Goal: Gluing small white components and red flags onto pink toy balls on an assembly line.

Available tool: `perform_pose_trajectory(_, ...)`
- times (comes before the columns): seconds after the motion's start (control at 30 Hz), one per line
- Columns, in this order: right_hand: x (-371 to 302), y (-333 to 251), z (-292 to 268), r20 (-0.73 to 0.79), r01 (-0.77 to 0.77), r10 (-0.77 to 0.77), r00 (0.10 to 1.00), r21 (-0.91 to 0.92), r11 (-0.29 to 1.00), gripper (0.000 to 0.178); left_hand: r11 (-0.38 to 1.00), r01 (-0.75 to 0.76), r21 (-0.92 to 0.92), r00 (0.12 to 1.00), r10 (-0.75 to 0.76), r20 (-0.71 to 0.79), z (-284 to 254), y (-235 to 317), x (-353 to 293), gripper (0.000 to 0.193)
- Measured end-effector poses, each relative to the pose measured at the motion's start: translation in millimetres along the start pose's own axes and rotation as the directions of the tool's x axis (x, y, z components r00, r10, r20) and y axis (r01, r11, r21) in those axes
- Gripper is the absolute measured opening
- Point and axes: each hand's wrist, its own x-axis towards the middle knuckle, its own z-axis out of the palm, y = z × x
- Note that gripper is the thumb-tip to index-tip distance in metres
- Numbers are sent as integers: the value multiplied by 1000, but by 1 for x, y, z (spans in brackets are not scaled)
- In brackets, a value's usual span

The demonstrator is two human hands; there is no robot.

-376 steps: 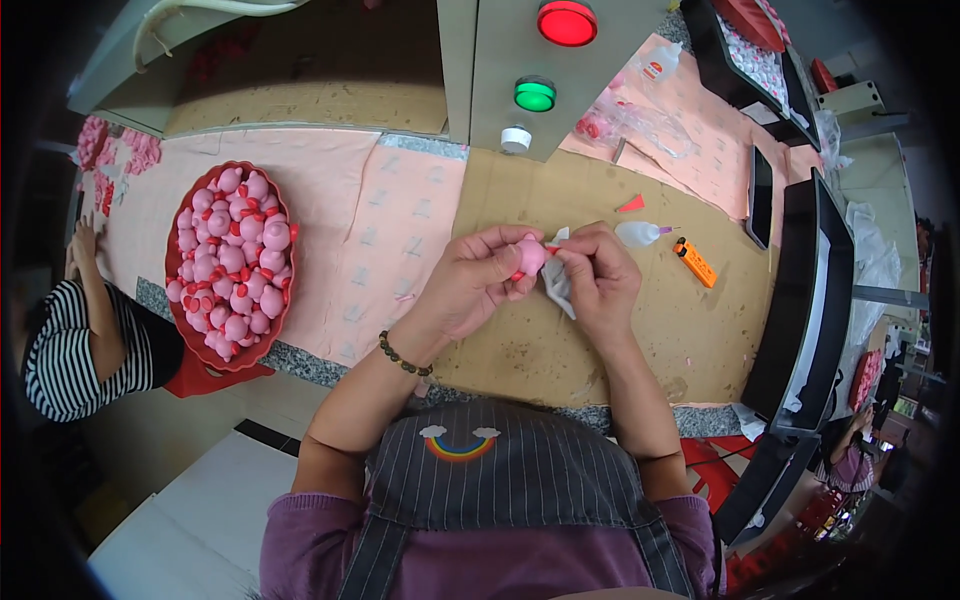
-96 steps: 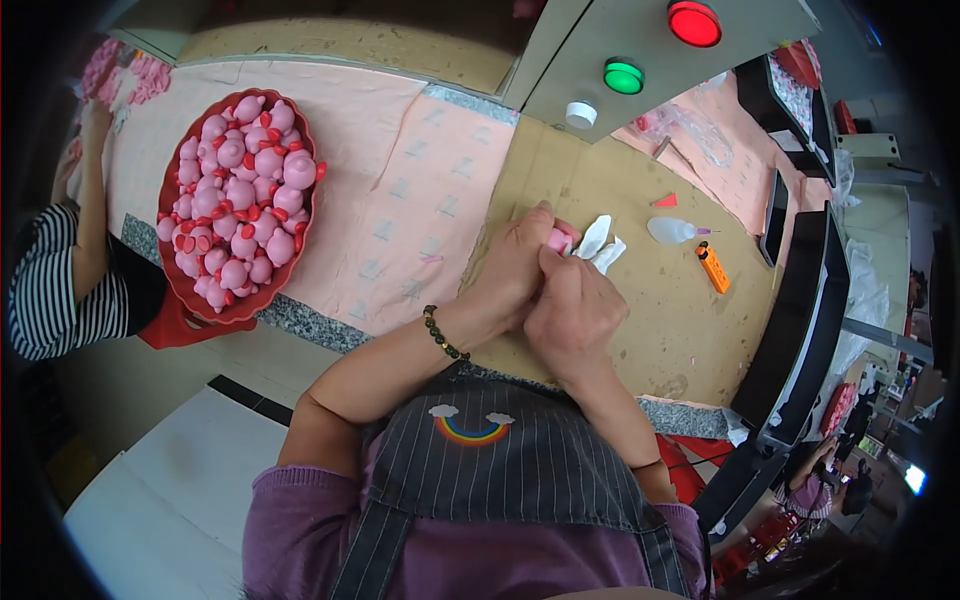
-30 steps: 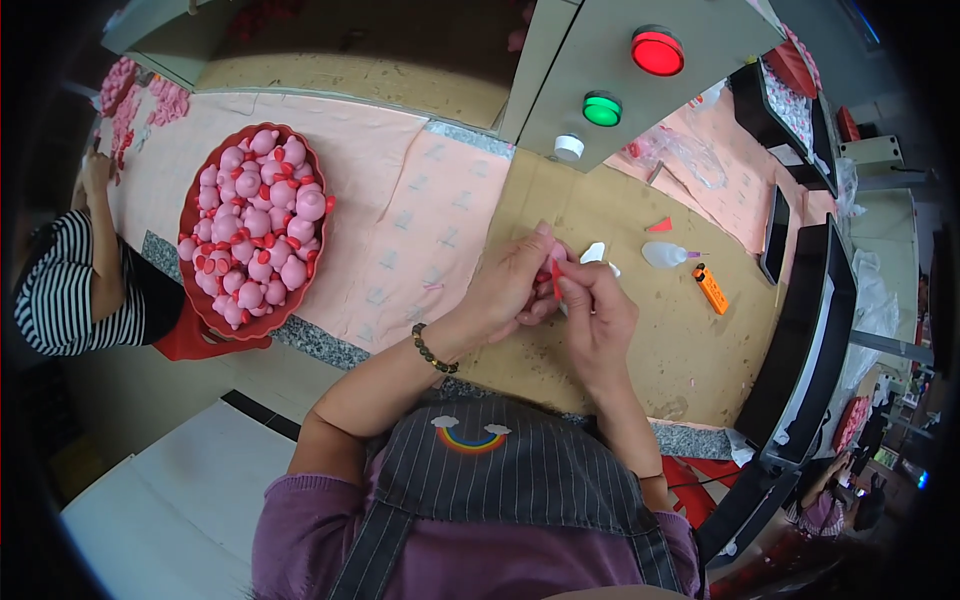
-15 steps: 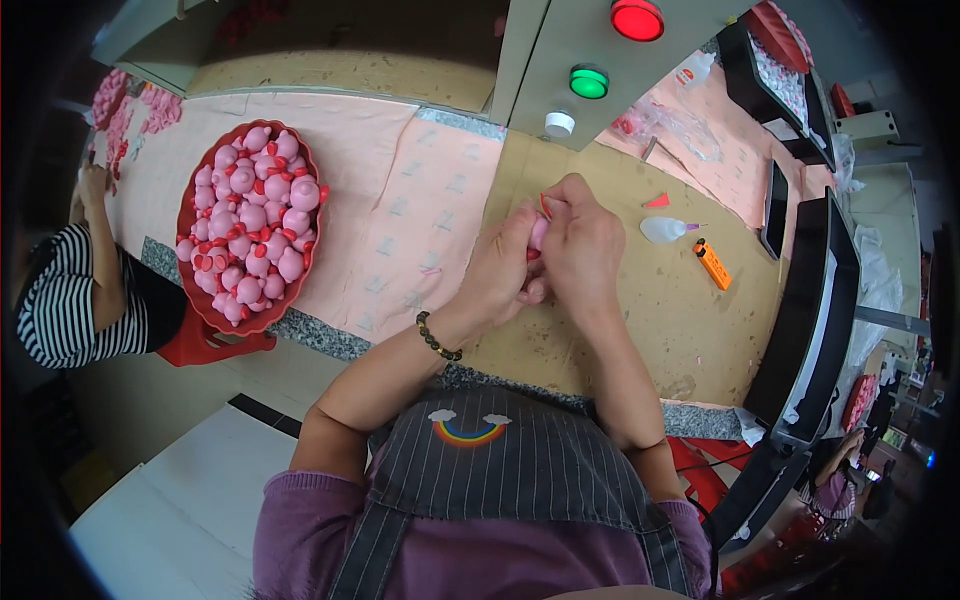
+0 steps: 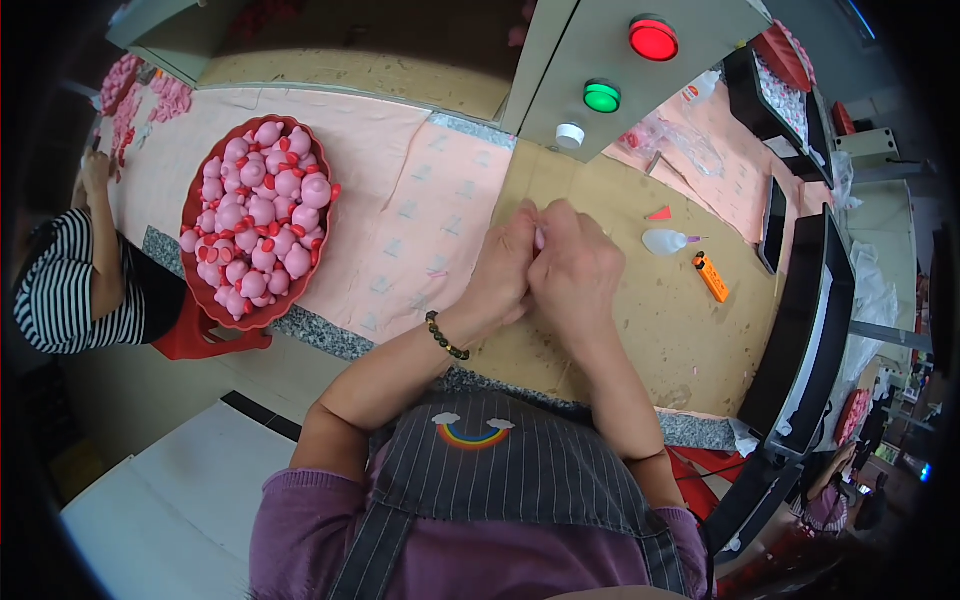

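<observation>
Presses left hand (image 5: 503, 268) and right hand (image 5: 582, 268) together around a small pink toy piece (image 5: 540, 238), visible only as a sliver between the two; cannot tell the exact pinch beneath. Probably clasps with both to steady so small a thing. Has a needle-tipped squeeze bottle (image 5: 662, 242), orange lighter (image 5: 711, 278) and red triangular piece (image 5: 659, 213) just right of the hands, likely for quick reach, and a scalloped red basket (image 5: 193, 270) of pink figures (image 5: 263, 210) well left. Works over a stained brown board (image 5: 640, 350), with printed pink sheeting (image 5: 360, 170) to the left and a speckled stone edge (image 5: 690, 430) nearer than the hands. Faces a panel (image 5: 560, 75) with red lamp (image 5: 653, 37) and green lamp (image 5: 602, 96) beyond; shares the bench with a striped-top co-worker (image 5: 80, 285), far left.
</observation>
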Motion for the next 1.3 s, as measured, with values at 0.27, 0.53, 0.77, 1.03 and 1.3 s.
perform_pose_trajectory(0.27, -19, 17, -6, 33, -154, 153, 988, 350, 924, 7, 998, 12, 66, 994, -4, -112, 33, 5, -4, 47)
perform_pose_trajectory(0.53, -4, 27, 1, 132, -280, 249, 959, 342, 897, 3, 986, 164, -1, 986, -164, -11, 25, 21, -15, 48)
perform_pose_trajectory(0.77, -9, 8, -3, 30, -8, 5, 1000, 85, 996, 6, 990, -78, 116, 984, 96, -150, 22, -5, -2, 45)
perform_pose_trajectory(1.03, -12, 16, 3, -30, -16, 24, 999, 239, 971, 8, 975, 221, -22, 968, -216, 130, 16, 20, -11, 40)
perform_pose_trajectory(1.3, -3, 54, 5, 30, -188, 186, 982, 128, 974, 7, 997, 67, 47, 958, -77, 277, 20, 21, -15, 39)
